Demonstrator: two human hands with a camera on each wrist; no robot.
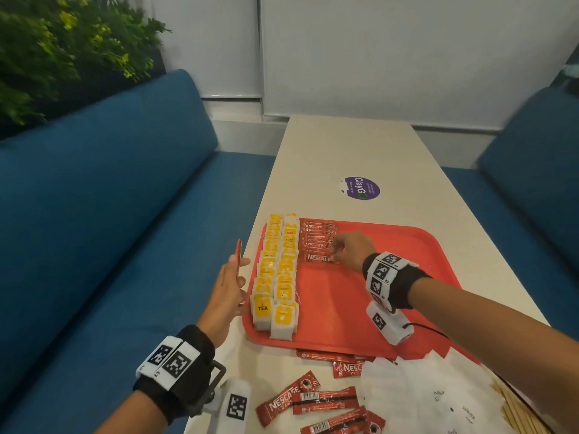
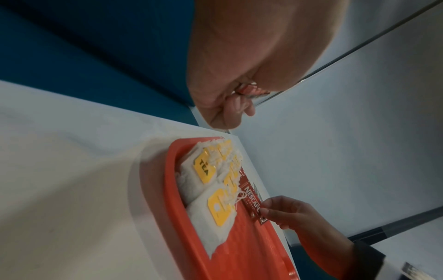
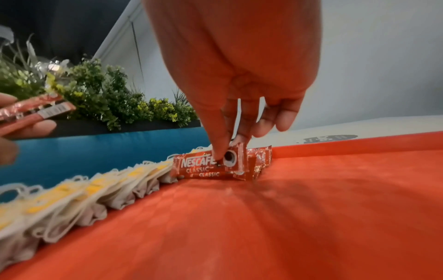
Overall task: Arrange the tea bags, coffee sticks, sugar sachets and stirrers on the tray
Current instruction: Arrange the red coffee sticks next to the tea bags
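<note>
Pinching the right end of the nearest coffee stick [image 1: 319, 257] in the row on the red tray [image 1: 391, 277], the right hand [image 1: 352, 250] sets it beside the two rows of tea bags [image 1: 277, 274] along the tray's left side. The left hand [image 1: 227, 292], left of the tray, grips more coffee sticks [image 1: 238, 250] upright. Loose sticks [image 1: 313, 399], white sugar sachets [image 1: 438, 399] and wooden stirrers [image 1: 517, 411] lie on the table [image 1: 360, 151] near the person.

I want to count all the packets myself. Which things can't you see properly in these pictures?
- Coffee sticks held by the left hand: edge-on in the head view, blurred in the right wrist view, so no count.
- Sugar sachets: cut off by the bottom edge of the head view.
- Stirrers: partly under the sachets and cut off there too.
- Coffee row on the tray: its right ends are hidden by the right hand.
</note>
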